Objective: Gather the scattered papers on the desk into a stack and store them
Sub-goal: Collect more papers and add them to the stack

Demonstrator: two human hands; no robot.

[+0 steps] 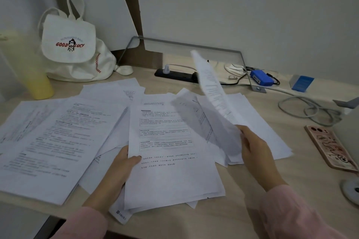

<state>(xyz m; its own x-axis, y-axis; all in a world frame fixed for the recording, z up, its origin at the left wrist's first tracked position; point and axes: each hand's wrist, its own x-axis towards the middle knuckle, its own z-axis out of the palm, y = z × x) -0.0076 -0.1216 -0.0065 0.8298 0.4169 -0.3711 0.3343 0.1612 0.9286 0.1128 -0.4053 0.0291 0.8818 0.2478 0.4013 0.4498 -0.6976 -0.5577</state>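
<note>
Two hands: left hand (118, 169) pinches the left edge of the middle stack (171, 161), thumb on top; right hand (254, 149) grips a single sheet (213, 91), tilted up over the desk (242, 190)
Papers: loose sheets (50, 141) lie spread at left and right
Surroundings: white bag (70, 44) at back left; phone (330, 147) at right

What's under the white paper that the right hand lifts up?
More white printed sheets, overlapping on the beige wooden desk. Whatever lies beneath those sheets is covered.
</note>
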